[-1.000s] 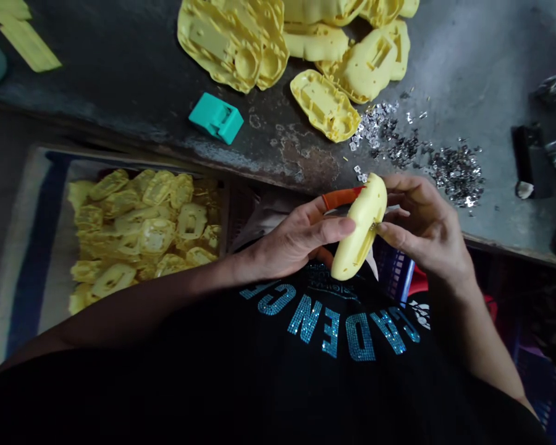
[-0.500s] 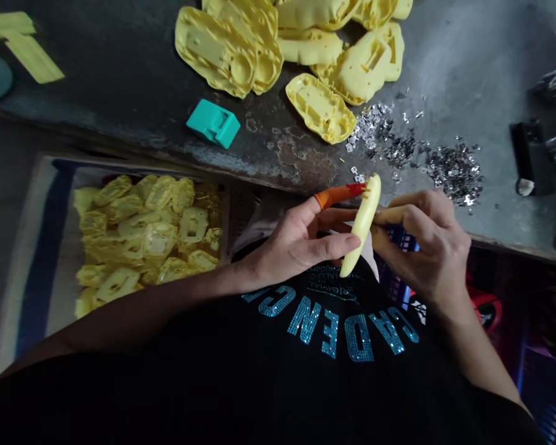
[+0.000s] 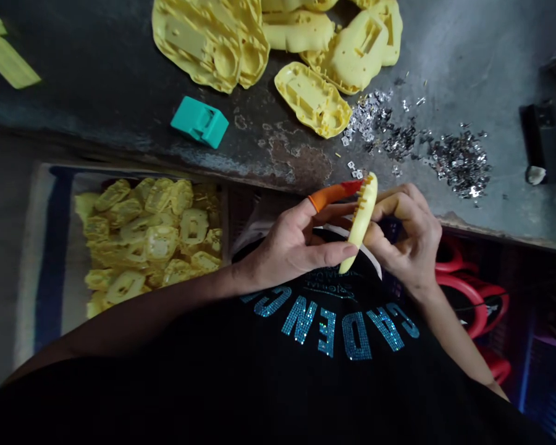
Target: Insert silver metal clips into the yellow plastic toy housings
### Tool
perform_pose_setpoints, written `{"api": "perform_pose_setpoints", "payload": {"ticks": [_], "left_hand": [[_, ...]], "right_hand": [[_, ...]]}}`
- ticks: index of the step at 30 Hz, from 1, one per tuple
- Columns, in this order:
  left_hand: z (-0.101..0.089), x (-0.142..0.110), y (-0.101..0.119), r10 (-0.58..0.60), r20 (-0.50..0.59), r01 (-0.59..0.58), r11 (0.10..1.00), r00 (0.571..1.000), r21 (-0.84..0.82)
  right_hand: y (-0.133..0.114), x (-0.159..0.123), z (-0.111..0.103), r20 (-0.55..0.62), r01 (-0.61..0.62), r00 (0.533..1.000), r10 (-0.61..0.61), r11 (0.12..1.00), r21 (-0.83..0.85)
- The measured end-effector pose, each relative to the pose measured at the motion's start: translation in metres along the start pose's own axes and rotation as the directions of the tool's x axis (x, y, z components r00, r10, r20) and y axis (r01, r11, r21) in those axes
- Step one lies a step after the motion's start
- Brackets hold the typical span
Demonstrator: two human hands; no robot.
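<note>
My left hand (image 3: 301, 238) grips a yellow plastic shell (image 3: 362, 219) on edge, thumb low on its near side and forefinger up by its top end. An orange finger cot (image 3: 328, 196) covers that forefinger, red toward the tip. Behind the shell, my right hand (image 3: 405, 238) has its fingers curled in a pinch close against the far side. Whatever sits between those fingertips is hidden. Small metal clips (image 3: 366, 117) lie scattered on the bench just beyond the hands. A similar open shell (image 3: 312, 99) rests beside them, its inner side up.
More yellow shells (image 3: 199, 46) are piled at the back of the grey bench (image 3: 454, 74). A turquoise block (image 3: 199, 122) sits near the bench edge. Below left, a box holds many yellow parts (image 3: 152, 241). Red rings (image 3: 463, 303) show under the bench at right. A black object (image 3: 532, 142) lies right.
My right hand has moved left, closer against the shell. The shell has turned slightly, showing more of its toothed edge. The camera view has shifted a little.
</note>
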State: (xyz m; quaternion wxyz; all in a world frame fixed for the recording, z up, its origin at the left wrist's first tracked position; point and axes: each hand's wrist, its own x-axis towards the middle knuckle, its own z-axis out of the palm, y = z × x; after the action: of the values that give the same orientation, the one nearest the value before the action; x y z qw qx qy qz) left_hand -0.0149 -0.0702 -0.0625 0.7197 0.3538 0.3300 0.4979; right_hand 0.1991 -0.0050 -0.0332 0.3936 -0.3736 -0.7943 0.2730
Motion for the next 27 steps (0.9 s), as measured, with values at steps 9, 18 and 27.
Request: {"api": "perform_pose_setpoints", "payload": {"ticks": [9,18,27], "left_hand": [[0.006,0.017,-0.003,-0.275,0.082,0.287,0.908,0.958,-0.305],[0.009,0.012,-0.005,-0.347,0.088,0.357,0.886,0.934,-0.297],[0.005,0.012,-0.015,-0.352,0.031,0.349,0.908,0.936,-0.233]], "right_hand": [[0.002,0.017,-0.038,0.295,-0.071,0.953,0.072,0.997,-0.011],[0.003,0.04,-0.056,0.582,0.058,0.813,0.007,0.994,-0.094],[0.008,0.044,-0.054,0.636,0.189,0.77,-0.052,0.97,-0.149]]}}
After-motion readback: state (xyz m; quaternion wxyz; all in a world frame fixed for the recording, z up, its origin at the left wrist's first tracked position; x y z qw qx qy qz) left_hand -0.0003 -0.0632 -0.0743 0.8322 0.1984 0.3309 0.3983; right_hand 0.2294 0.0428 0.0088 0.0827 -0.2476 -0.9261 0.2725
